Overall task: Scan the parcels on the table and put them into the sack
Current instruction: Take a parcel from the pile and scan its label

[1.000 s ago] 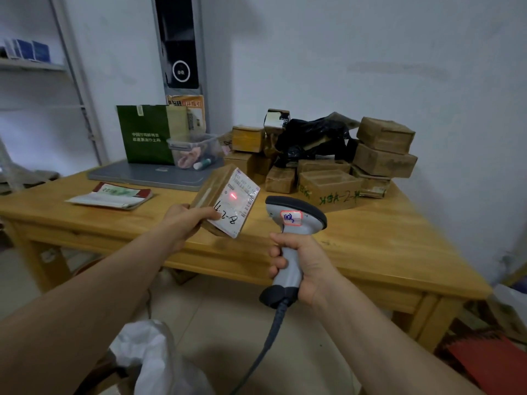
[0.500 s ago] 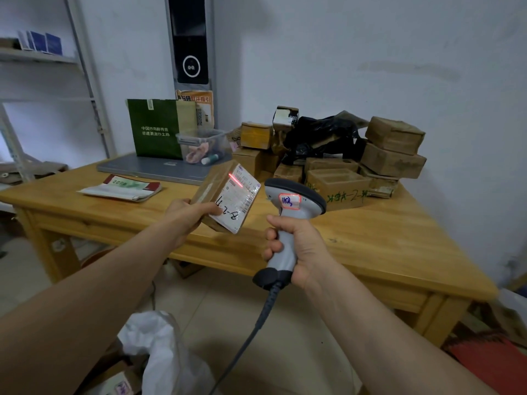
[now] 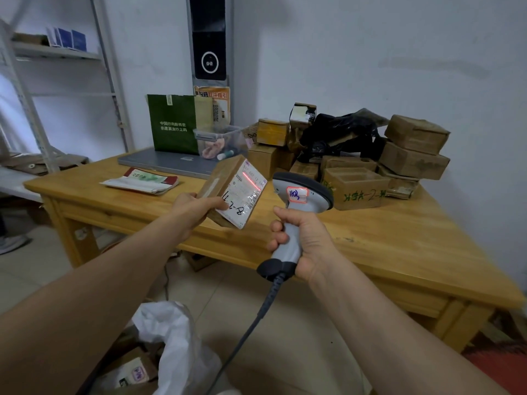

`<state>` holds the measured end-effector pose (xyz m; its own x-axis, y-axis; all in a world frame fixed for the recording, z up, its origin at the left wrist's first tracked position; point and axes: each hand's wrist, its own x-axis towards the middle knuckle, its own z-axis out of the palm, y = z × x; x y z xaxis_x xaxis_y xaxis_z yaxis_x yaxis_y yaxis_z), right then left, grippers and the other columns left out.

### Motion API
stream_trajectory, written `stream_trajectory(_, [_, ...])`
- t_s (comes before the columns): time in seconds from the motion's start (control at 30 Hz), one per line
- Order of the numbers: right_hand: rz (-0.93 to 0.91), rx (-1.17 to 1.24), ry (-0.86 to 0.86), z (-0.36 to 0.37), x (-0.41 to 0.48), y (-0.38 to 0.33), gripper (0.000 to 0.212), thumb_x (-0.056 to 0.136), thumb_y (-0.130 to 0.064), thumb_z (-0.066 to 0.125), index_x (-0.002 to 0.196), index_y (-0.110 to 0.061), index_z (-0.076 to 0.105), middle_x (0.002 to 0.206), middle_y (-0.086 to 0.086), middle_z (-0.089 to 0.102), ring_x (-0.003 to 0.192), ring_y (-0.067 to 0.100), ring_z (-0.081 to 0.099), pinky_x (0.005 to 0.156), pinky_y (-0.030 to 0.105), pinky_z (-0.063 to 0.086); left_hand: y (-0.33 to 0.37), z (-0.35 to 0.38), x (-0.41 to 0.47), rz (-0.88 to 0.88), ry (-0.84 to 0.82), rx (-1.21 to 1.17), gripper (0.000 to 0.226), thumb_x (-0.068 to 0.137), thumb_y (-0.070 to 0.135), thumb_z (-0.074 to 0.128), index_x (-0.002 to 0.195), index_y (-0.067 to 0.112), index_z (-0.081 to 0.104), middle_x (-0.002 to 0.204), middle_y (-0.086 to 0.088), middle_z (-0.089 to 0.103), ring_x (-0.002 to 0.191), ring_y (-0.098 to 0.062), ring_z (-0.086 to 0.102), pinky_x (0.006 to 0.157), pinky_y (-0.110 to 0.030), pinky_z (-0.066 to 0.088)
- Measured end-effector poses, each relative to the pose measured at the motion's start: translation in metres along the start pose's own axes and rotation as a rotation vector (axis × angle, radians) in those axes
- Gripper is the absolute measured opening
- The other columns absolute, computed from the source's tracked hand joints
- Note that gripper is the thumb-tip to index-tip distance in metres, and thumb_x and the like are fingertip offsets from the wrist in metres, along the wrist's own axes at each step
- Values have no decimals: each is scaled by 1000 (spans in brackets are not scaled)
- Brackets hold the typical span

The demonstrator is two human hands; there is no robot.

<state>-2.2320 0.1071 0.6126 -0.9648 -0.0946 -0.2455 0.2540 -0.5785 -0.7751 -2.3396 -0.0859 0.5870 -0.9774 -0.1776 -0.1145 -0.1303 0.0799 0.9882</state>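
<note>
The counter [image 3: 399, 252] carries the waiting parcels [image 3: 356, 183], piled by the wall; the sack [image 3: 176, 352] gapes on the floor below. The left hand [image 3: 194, 209] tilts one parcel [image 3: 228, 183] toward the scanner [image 3: 302, 195] — so its red line crosses the label. Left fingers [image 3: 216, 205] pinch the box's lower end; the right hand [image 3: 305, 246] wraps its fingers round the grip.

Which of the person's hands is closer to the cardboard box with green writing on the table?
The right hand, gripping the barcode scanner in front of that box. The left hand holds a parcel farther left.
</note>
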Motion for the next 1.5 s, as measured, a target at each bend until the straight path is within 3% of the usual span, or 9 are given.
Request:
stream_trajectory(0.17, [8,-29,-25,5,3,7,16,84,-6,65,79,-11,50,54,3,52,33,9,41,38,19,41,-7,-13,2,7,23,33,71,64,18,84,125,6,49,112,-10,63,99,-20,61,87,-30,52])
stream_trajectory(0.27, [34,-81,-55,8,8,14,16,83,-7,65,84,-12,50,57,4,56,35,9,41,39,19,42,-11,-33,-6,-38,53,22,94,41,35,88,123,10,51,112,-8,64,101,-22,62,92,-38,52])
stream_trajectory(0.53, [289,-177,-128,23,23,87,10,86,-5,60,84,-10,52,54,3,54,34,7,39,39,18,40,-88,-140,-34,-133,500,57,92,50,50,81,127,9,52,115,-10,61,99,-27,63,85,-43,56])
stream_trajectory(0.63, [349,-192,-117,26,33,116,11,85,-4,62,85,-10,52,55,4,56,35,9,40,40,19,41,-135,-170,-46,-178,550,223,60,69,41,79,114,6,59,105,-14,65,83,-24,63,62,-32,55])
stream_trajectory(0.7, [391,-194,-99,26,43,133,13,84,-3,63,86,-9,52,57,6,56,36,10,41,41,21,42,-166,-183,-51,-269,539,355,54,70,45,78,103,4,64,96,-15,69,75,-24,64,55,-30,52])
stream_trajectory(0.87, [474,-378,-38,21,68,169,10,87,-2,60,78,-3,55,60,10,57,40,12,45,44,24,45,-222,-181,-46,-414,358,617,39,67,39,82,81,9,62,97,-18,68,88,-34,65,69,-38,52])
stream_trajectory(1.0, [427,-734,55,15,105,194,8,81,-4,68,81,-2,60,74,12,62,58,19,56,54,29,50,-247,-176,-32,-357,297,723,56,65,46,80,103,10,62,106,-12,64,96,-29,62,79,-36,52])
stream_trajectory(1.23, [550,-1195,-126,27,191,255,80,40,-28,72,117,-9,58,108,17,64,96,33,64,90,47,53,-280,-194,3,-354,280,645,59,58,63,72,103,26,67,97,1,70,86,-16,65,76,-35,57])
stream_trajectory(1.5, [674,-1386,-215,38,241,301,62,77,-19,71,131,-4,47,126,18,55,112,32,56,97,39,49,-295,-217,29,-448,326,579,47,76,48,75,114,23,65,112,0,67,97,-18,61,83,-32,53])
